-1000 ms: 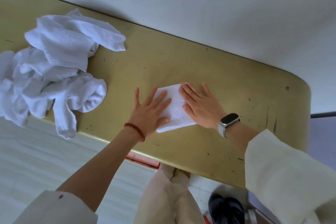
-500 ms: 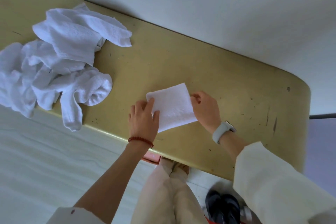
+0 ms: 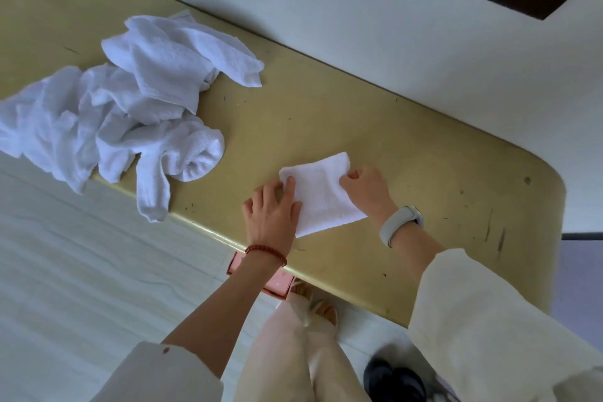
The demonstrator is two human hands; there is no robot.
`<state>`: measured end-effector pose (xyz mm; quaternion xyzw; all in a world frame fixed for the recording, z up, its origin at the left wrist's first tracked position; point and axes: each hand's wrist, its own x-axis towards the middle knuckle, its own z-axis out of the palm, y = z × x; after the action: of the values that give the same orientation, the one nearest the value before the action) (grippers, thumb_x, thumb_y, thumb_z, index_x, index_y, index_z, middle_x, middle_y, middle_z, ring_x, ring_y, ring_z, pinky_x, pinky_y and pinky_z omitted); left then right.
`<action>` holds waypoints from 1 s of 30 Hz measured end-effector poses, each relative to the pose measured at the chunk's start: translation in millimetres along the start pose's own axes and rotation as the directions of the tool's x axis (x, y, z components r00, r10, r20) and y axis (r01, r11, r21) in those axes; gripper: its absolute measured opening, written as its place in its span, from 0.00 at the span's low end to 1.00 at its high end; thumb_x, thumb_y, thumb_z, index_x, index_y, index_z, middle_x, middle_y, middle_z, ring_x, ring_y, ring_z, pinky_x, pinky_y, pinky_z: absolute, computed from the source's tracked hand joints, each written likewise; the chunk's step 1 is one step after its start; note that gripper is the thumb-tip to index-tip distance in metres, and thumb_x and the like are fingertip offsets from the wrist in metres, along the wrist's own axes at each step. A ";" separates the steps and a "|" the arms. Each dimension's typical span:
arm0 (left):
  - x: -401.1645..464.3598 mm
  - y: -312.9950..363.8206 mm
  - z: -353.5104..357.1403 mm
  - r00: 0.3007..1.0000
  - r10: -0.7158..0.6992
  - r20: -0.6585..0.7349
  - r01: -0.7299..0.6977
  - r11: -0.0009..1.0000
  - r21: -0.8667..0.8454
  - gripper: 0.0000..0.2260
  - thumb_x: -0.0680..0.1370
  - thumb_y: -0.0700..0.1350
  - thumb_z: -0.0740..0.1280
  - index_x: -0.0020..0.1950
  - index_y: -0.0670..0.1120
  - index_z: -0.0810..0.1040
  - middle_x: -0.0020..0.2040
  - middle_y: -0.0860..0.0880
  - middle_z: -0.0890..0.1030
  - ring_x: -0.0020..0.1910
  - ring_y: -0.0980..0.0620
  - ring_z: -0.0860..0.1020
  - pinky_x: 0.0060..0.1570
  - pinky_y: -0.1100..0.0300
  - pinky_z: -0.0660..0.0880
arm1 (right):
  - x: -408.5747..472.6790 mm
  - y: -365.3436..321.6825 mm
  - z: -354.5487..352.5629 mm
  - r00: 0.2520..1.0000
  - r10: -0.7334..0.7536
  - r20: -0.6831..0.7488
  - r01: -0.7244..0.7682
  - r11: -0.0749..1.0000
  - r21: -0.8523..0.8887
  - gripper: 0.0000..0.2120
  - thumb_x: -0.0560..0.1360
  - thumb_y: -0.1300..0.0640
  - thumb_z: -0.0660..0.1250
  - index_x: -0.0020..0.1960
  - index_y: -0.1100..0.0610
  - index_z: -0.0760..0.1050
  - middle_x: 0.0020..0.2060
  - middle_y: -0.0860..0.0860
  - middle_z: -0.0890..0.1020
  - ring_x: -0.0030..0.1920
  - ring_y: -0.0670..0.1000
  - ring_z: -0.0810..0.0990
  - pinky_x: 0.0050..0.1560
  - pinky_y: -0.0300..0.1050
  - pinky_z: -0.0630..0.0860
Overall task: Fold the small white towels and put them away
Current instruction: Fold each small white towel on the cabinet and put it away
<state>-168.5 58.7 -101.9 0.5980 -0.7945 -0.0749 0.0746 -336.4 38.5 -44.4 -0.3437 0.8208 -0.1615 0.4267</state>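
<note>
step: lift folded towel (image 3: 321, 192) | left hand (image 3: 272, 215), right hand (image 3: 365, 189): fingers pinch its opposite edges | I advise lifting level so layers stay aligned | unfolded pile (image 3: 130, 114) waits on surface (image 3: 408, 147)

Head camera looks steeply down, close above table (image 3: 359, 114).
</note>
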 end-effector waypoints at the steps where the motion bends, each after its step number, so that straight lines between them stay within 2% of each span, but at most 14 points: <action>1: 0.0 0.3 -0.2 1.000 -0.004 0.000 0.004 1.000 -0.003 0.18 0.73 0.50 0.58 0.58 0.48 0.78 0.46 0.45 0.79 0.43 0.43 0.77 0.40 0.51 0.73 | -3.6 -0.9 -0.6 1.000 0.013 0.004 -0.013 0.996 0.092 0.13 0.73 0.63 0.62 0.30 0.58 0.65 0.27 0.51 0.65 0.30 0.50 0.63 0.27 0.37 0.60; 3: -0.3 3.4 -4.4 1.000 -0.017 0.013 0.018 0.999 -0.034 0.17 0.72 0.48 0.65 0.59 0.47 0.78 0.47 0.44 0.79 0.45 0.41 0.78 0.42 0.49 0.73 | -13.1 -5.4 -5.4 0.996 0.078 0.034 -0.084 0.965 0.250 0.04 0.74 0.63 0.64 0.46 0.61 0.77 0.37 0.53 0.74 0.40 0.52 0.71 0.36 0.40 0.67; 5: 3.0 7.1 -12.8 0.994 -0.071 0.085 0.081 0.989 -0.121 0.20 0.73 0.45 0.68 0.64 0.48 0.74 0.56 0.43 0.76 0.54 0.40 0.74 0.51 0.47 0.70 | -20.0 -7.9 -11.4 0.992 0.103 0.078 -0.122 0.939 0.321 0.11 0.74 0.63 0.65 0.55 0.65 0.77 0.46 0.58 0.78 0.45 0.56 0.74 0.41 0.44 0.72; 7: 2.9 8.3 -20.6 0.968 -0.171 0.182 0.213 0.946 -0.244 0.20 0.76 0.44 0.63 0.68 0.48 0.69 0.64 0.45 0.70 0.63 0.43 0.68 0.59 0.50 0.64 | -26.9 -11.6 -18.0 0.998 -0.020 0.057 0.002 0.957 0.290 0.10 0.73 0.64 0.64 0.52 0.70 0.76 0.48 0.64 0.80 0.46 0.61 0.77 0.44 0.46 0.73; 8: 0.6 8.4 -25.5 0.954 -0.231 0.190 0.287 0.889 -0.358 0.19 0.76 0.42 0.62 0.68 0.45 0.69 0.64 0.45 0.69 0.63 0.42 0.68 0.60 0.52 0.64 | -33.4 -15.0 -21.5 0.992 -0.120 0.042 0.107 0.966 0.236 0.09 0.73 0.64 0.64 0.49 0.71 0.76 0.43 0.64 0.79 0.43 0.62 0.76 0.41 0.44 0.70; 9: -2.5 8.1 -32.6 0.932 -0.303 0.197 0.361 0.798 -0.482 0.18 0.76 0.39 0.61 0.66 0.42 0.70 0.64 0.43 0.69 0.62 0.42 0.69 0.59 0.54 0.66 | -41.2 -19.3 -25.1 0.975 -0.219 0.042 0.209 0.964 0.164 0.08 0.73 0.64 0.64 0.46 0.70 0.75 0.37 0.61 0.77 0.39 0.58 0.73 0.37 0.42 0.67; 11: -12.6 7.8 -49.8 0.877 -0.409 0.252 0.465 0.592 -0.659 0.18 0.77 0.37 0.60 0.67 0.39 0.69 0.64 0.40 0.71 0.60 0.43 0.72 0.57 0.59 0.67 | -59.4 -27.8 -32.4 0.923 -0.374 0.088 0.374 0.927 0.021 0.04 0.74 0.63 0.63 0.43 0.62 0.74 0.35 0.53 0.74 0.38 0.51 0.70 0.34 0.40 0.63; 14: -34.4 6.6 -76.1 0.808 -0.442 0.389 0.544 0.308 -0.780 0.19 0.78 0.38 0.60 0.69 0.39 0.65 0.66 0.43 0.71 0.61 0.46 0.73 0.57 0.61 0.67 | -93.0 -46.3 -37.6 0.819 -0.526 0.229 0.561 0.818 -0.127 0.04 0.75 0.62 0.60 0.41 0.58 0.70 0.31 0.49 0.71 0.34 0.50 0.68 0.29 0.35 0.62; 16: -54.3 1.2 -97.9 0.766 -0.404 0.500 0.570 0.069 -0.819 0.22 0.78 0.39 0.63 0.71 0.42 0.64 0.65 0.47 0.70 0.62 0.49 0.71 0.60 0.56 0.67 | -118.4 -58.9 -35.1 0.755 -0.573 0.318 0.633 0.764 -0.125 0.05 0.75 0.62 0.59 0.40 0.58 0.68 0.29 0.46 0.68 0.31 0.47 0.66 0.29 0.36 0.62; 18: -79.1 -12.1 -118.5 0.753 -0.297 0.588 0.567 -0.162 -0.808 0.21 0.73 0.42 0.67 0.66 0.47 0.69 0.59 0.51 0.72 0.60 0.51 0.71 0.60 0.54 0.67 | -145.3 -69.7 -28.9 0.702 -0.597 0.389 0.666 0.743 -0.061 0.05 0.75 0.63 0.60 0.40 0.57 0.69 0.29 0.46 0.70 0.31 0.45 0.67 0.31 0.35 0.61; 21: -118.5 -41.8 -147.9 0.779 -0.180 0.601 0.505 -0.388 -0.771 0.15 0.68 0.43 0.69 0.55 0.49 0.76 0.52 0.51 0.79 0.52 0.51 0.76 0.56 0.52 0.72 | -180.5 -78.6 -11.0 0.675 -0.595 0.436 0.618 0.779 0.106 0.07 0.75 0.64 0.61 0.41 0.54 0.71 0.34 0.47 0.74 0.36 0.45 0.71 0.37 0.39 0.65; 24: -164.5 -75.8 -173.7 0.778 -0.339 0.529 0.397 -0.389 -0.832 0.06 0.74 0.38 0.66 0.50 0.43 0.78 0.45 0.48 0.80 0.43 0.51 0.79 0.46 0.59 0.77 | -211.8 -79.0 23.9 0.679 -0.595 0.430 0.577 0.794 0.189 0.09 0.75 0.66 0.60 0.43 0.53 0.73 0.38 0.52 0.78 0.40 0.48 0.73 0.41 0.43 0.68; 27: -217.7 -119.0 -198.1 0.697 -0.595 0.400 0.355 -0.198 -0.914 0.02 0.75 0.38 0.67 0.45 0.39 0.78 0.40 0.45 0.79 0.41 0.50 0.79 0.40 0.63 0.79 | -250.3 -82.0 77.6 0.671 -0.609 0.424 0.604 0.780 0.163 0.08 0.75 0.65 0.61 0.51 0.56 0.75 0.43 0.56 0.80 0.44 0.51 0.75 0.45 0.45 0.69; 30: -279.2 -174.1 -225.9 0.638 -0.738 0.221 0.337 0.009 -0.942 0.02 0.75 0.39 0.67 0.42 0.43 0.79 0.39 0.45 0.79 0.40 0.51 0.78 0.43 0.60 0.79 | -305.2 -95.7 148.1 0.627 -0.633 0.455 0.654 0.744 0.133 0.13 0.75 0.63 0.60 0.59 0.57 0.73 0.42 0.54 0.80 0.42 0.52 0.75 0.42 0.43 0.68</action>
<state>118.5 272.7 74.6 0.6908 -0.2579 -0.4443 0.5087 -53.4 188.8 102.5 -0.6516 0.5173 -0.1960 0.5190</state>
